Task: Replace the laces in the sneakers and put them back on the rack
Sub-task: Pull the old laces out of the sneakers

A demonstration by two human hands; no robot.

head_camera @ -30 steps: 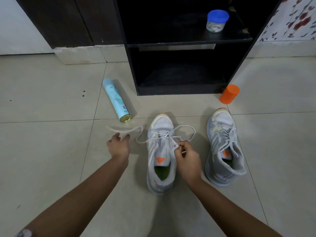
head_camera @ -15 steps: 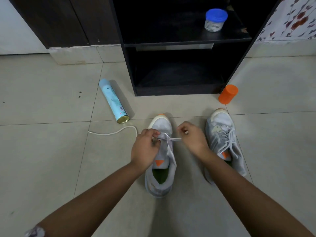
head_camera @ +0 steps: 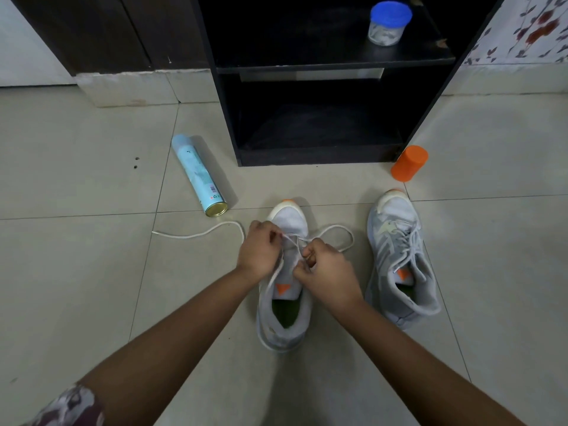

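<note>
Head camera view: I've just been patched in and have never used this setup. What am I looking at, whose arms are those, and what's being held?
There is no machine here. One camera sits on a person's head and looks forward and down, so the two bare arms coming in from the bottom are that person's own. The left hand and right hand meet over the middle sneaker on the tiled floor. The fingers of both pinch its white lace. One loose end trails off to the left and a loop lies to the right. The second sneaker, already laced, stands further right. Ahead is the dark rack, with a blue-lidded jar on its upper shelf. A spray can lies on its side left of the rack, and an orange cup sits by its right corner.
</note>
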